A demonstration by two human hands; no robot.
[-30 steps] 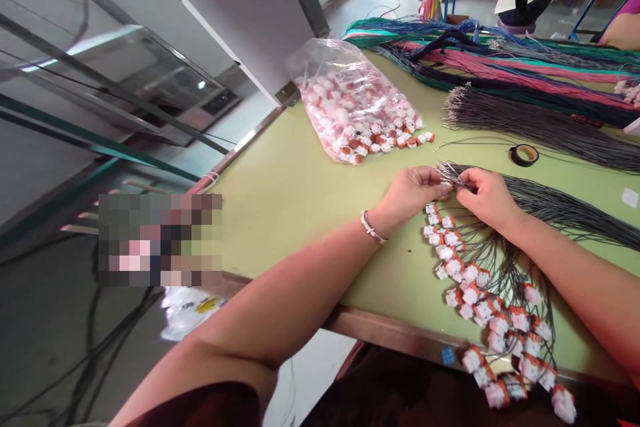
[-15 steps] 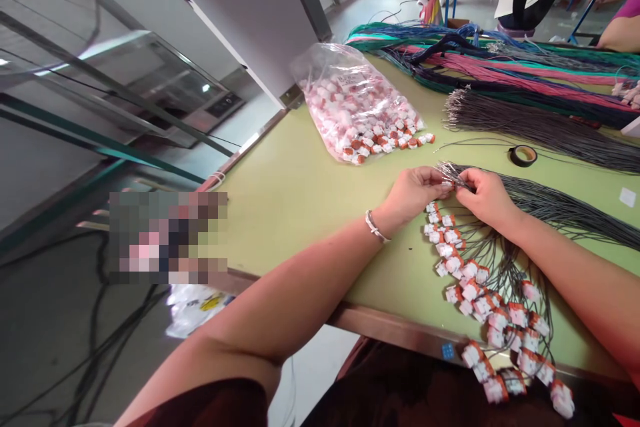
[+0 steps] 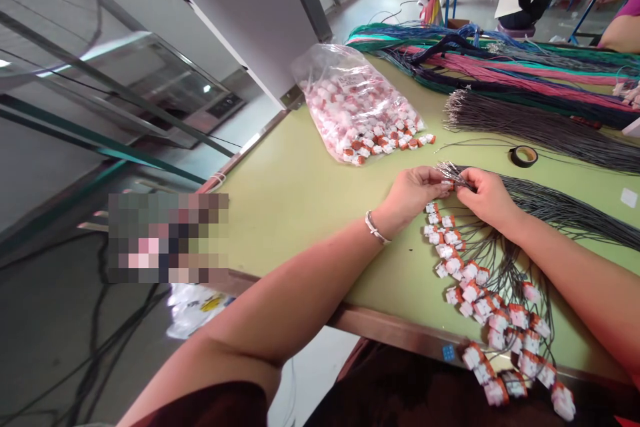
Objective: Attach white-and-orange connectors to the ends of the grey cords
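The left hand (image 3: 416,192) pinched 1 orange-and-white connector (image 3: 449,185); the right hand (image 3: 484,195) clamped grey wires (image 3: 560,199) beside it.

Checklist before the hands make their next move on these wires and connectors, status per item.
1. Left hand has a connector: ok, at the fingertips.
2. Right hand grips dark wires: ok, near their metal-tipped ends.
3. Wire fully seated in that connector: cannot tell, fingers cover it.
4. Loose connectors out for picking: ok, at the lower end of the plastic bag.
5. Wired connectors all on the table: not ok, the nearest lie past its front edge.
6. Tape roll away from both hands: ok, beyond the dark wires.
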